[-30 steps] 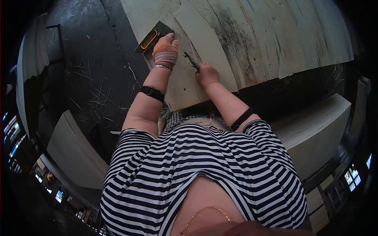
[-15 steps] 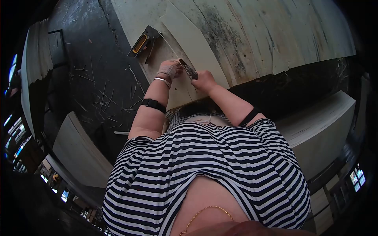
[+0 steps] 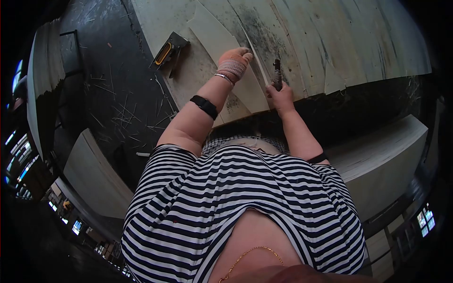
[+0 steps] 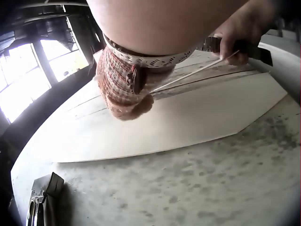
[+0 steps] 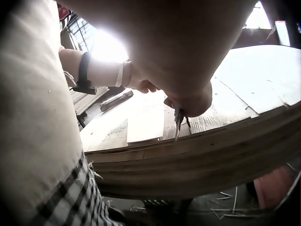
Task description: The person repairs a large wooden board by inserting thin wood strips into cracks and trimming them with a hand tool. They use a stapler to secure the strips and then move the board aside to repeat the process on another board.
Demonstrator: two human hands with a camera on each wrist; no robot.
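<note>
My left hand [image 3: 234, 64], in a knitted fingerless glove, is over the pale veneer sheet [image 3: 213, 35] with its fingers curled on a thin pale strip [image 4: 195, 72]. This strip stretches across to my right hand [image 3: 281, 98], where its other end lies by the thumb. My bare right hand grips a dark, knife-like tool [image 3: 277, 74] with a wrapped handle, which points away from me in the head view. A staple gun [image 3: 171, 53] with a yellow-lined handle lies left of my left hand, on the stained board [image 3: 165, 23].
Weathered wood sheets [image 3: 354, 42] spread to the right on the stack, whose layered front edge [image 5: 211, 162] faces me. Thin offcuts litter the dark floor [image 3: 108, 106] at left. More sheet stacks stand at the lower left [image 3: 94, 174] and lower right [image 3: 387, 148].
My left hand left the staple gun, came down beside the tool, then moved right and away over the veneer. My right hand moved right with the tool. The thin strip now spans both hands.
</note>
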